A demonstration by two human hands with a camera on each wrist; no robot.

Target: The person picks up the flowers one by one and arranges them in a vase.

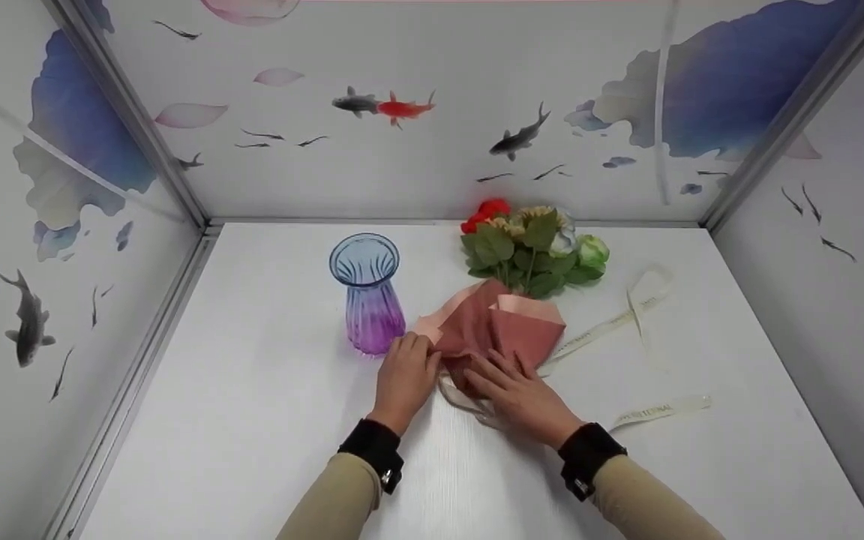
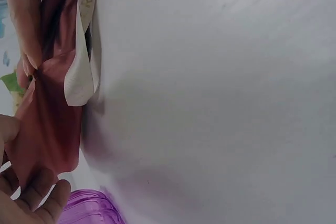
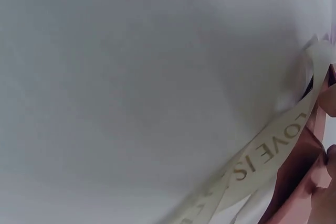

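Note:
A sheet of dusty-pink wrapping paper (image 1: 529,326) lies folded around the stems of an artificial flower bouquet (image 1: 529,251). My left hand (image 1: 407,379) pinches the paper's left edge, thumb above and fingers beneath in the left wrist view. My right hand (image 1: 529,401) rests on the lower part of the paper with its fingers extended, pressing a fold. A cream ribbon (image 3: 268,153) with gold lettering runs under the paper's lower end. Beside my left hand stands a blue-to-purple glass vase (image 1: 372,300).
The ribbon's printed loop (image 1: 646,296) and loose end (image 1: 664,411) spread over the white table (image 1: 252,420) on the right. Printed panels (image 1: 432,165) with fish and petals enclose the back and both sides.

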